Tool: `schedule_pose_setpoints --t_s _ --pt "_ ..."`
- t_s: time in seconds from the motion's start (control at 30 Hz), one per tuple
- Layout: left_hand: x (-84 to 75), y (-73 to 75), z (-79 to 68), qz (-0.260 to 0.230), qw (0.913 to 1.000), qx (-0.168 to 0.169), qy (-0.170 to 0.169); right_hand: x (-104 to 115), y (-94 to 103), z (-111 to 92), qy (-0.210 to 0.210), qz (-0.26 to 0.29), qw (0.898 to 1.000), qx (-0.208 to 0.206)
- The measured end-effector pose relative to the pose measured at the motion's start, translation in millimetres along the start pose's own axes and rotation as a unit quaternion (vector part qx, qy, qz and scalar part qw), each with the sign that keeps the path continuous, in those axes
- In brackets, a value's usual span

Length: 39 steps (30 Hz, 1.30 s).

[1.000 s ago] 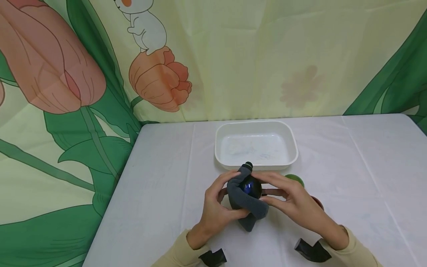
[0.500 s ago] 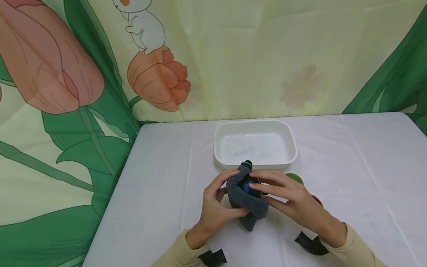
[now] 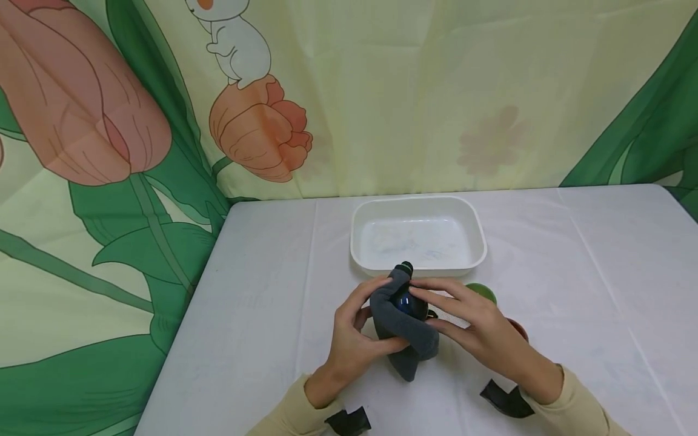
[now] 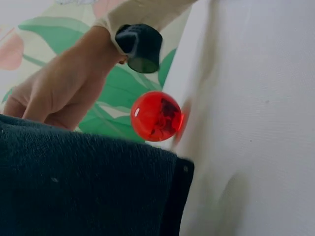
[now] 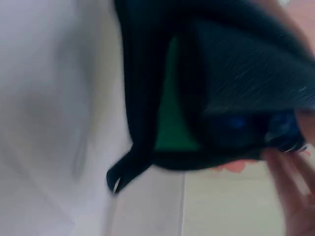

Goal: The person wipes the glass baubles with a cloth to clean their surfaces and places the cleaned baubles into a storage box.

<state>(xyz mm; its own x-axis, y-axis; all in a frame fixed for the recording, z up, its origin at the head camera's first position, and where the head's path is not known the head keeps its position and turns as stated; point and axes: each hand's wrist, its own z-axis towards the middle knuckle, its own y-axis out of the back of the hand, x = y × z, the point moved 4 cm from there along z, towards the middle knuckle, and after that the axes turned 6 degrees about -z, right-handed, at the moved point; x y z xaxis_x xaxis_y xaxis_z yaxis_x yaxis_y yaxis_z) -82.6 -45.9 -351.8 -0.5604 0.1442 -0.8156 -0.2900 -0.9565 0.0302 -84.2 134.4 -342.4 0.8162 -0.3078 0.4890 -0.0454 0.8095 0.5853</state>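
At the near middle of the table, my left hand grips a dark grey cloth, thumb in front and fingers behind. Its thick fold curves round a shiny dark-blue rounded object; a black knob-like end sticks out at the top. My right hand has fingertips on the blue object's far side and thumb on its near side. The cloth fills the lower left of the left wrist view and much of the right wrist view. What the blue object is, I cannot tell.
Behind the hands stands a white rectangular tray. Partly behind my right hand lie a green rounded object and a red one; in the left wrist view the red ball-like object looks see-through. A patterned curtain hangs beyond the table.
The right fingers slid forward over the blue object's front, then drew back, uncovering more of its shiny surface. The left hand and cloth have barely moved.
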Motion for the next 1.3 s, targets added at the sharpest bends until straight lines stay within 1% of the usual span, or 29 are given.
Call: schedule_pose_setpoints --t_s 0.07,0.13,0.2,0.27,0.43,0.6,0.67,0.77,0.9,1.0,1.07,1.1,1.3 --pt "0.7 -0.4 -0.7 0.004 1.0000 0.001 0.000 -4 -1.6 -3 -0.060 0.051 0.997 0.012" --pt "1.6 -0.9 -1.5 0.006 1.0000 0.002 0.002 -6 -2.4 -5 -0.111 0.096 0.989 0.019" --pt "2.5 -1.0 -2.3 0.004 1.0000 0.000 0.003 -7 -3.2 -6 -0.140 0.119 0.983 0.022" --pt "3.4 -0.8 -3.0 0.000 1.0000 -0.004 0.003 -7 -3.3 -6 -0.148 0.123 0.981 0.023" --pt "4.0 0.5 -3.5 -0.010 0.9998 -0.013 -0.007 -3 -1.1 -1 -0.125 0.088 0.988 0.017" --pt "3.1 1.5 -3.3 -0.014 0.9997 -0.014 -0.011 13 7.3 11 -0.085 0.027 0.996 0.017" --pt "3.3 1.8 -3.2 -0.016 0.9997 -0.016 -0.008 20 11.4 16 -0.062 0.013 0.998 0.011" --pt "4.0 2.4 -3.0 -0.021 0.9996 -0.019 -0.002 23 14.1 18 -0.019 0.009 1.000 -0.002" --pt "5.1 2.7 -2.7 -0.034 0.9992 -0.020 0.002 19 10.3 15 0.044 -0.006 0.999 -0.006" --pt "5.8 2.3 -2.9 -0.040 0.9990 -0.020 0.006 12 5.6 9 0.070 -0.023 0.997 -0.003" --pt "6.5 2.1 -3.6 -0.045 0.9987 -0.021 0.011 8 2.8 6 0.074 -0.025 0.997 -0.004" --pt "9.4 2.2 -4.9 -0.049 0.9985 -0.022 0.014 6 1.6 5 0.071 -0.025 0.997 -0.005" --pt "10.8 0.9 -5.7 -0.058 0.9977 -0.020 0.028 2 -3.1 1 0.047 -0.027 0.998 -0.014"
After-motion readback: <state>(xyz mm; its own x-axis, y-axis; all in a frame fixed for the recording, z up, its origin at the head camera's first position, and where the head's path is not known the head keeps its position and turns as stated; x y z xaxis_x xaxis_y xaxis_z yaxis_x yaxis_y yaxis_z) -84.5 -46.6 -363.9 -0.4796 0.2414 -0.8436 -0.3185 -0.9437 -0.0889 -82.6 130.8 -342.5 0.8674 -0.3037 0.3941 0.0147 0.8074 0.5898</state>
